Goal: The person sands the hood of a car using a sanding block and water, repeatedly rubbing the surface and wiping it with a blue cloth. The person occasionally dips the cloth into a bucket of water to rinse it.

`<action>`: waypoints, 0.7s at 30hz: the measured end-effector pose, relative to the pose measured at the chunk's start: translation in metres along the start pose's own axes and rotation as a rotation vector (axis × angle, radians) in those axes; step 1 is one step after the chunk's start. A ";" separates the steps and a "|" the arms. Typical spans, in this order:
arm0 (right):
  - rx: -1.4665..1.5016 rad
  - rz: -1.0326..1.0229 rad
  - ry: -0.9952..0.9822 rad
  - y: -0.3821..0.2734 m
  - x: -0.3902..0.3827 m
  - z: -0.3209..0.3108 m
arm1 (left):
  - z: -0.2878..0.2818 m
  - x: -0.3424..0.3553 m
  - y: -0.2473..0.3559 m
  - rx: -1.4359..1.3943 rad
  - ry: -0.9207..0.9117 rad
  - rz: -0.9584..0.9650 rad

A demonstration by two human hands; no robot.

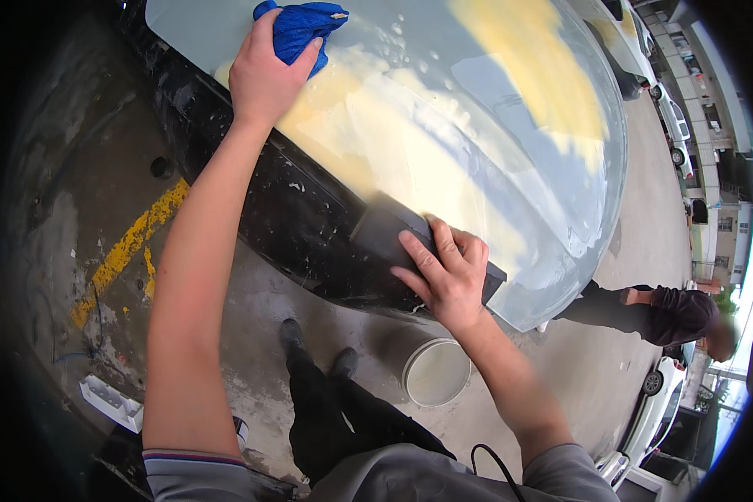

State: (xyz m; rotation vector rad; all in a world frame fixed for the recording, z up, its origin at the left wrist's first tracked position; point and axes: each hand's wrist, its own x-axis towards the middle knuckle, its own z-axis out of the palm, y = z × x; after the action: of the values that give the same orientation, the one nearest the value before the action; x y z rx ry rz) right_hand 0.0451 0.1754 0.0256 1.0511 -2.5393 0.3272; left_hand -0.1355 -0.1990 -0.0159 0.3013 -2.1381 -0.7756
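Observation:
A grey car body panel [485,50] with yellowish filler patches, wet and smeared with pale liquid, slopes across the upper middle. At its far left part, my left hand [263,79] grips a crumpled blue cloth [305,33] against the surface. My right hand [453,280] is closed over a dark grey sanding block [382,230], thumb and fingers on its top. That block lies on the near edge of the panel, over the border between the pale filler and the black lower bodywork [284,209]. My palm hides part of it.
A pale bucket [437,372] stands on the concrete floor below the panel's near edge, by my feet. A white box-like piece [111,403] lies at lower left, near a worn yellow floor line [130,247]. Another person [653,314] stands beyond the panel; parked cars [661,393] are at right.

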 end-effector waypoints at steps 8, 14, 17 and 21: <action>0.066 0.004 0.078 0.017 0.095 0.026 | -0.009 -0.005 0.006 -0.004 -0.069 -0.008; 0.052 -0.046 0.042 0.013 0.092 0.025 | -0.016 -0.002 0.008 -0.035 -0.051 -0.013; -0.072 0.018 0.121 0.038 0.182 0.047 | 0.000 0.000 0.024 -0.063 -0.022 0.005; 0.060 0.015 0.109 0.004 0.106 0.035 | -0.018 0.006 0.016 -0.010 -0.100 -0.004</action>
State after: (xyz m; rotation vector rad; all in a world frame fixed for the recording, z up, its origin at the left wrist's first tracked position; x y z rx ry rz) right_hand -0.0353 0.0993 0.0381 1.0079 -2.4556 0.4542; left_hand -0.1248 -0.1968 0.0062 0.2662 -2.2273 -0.8187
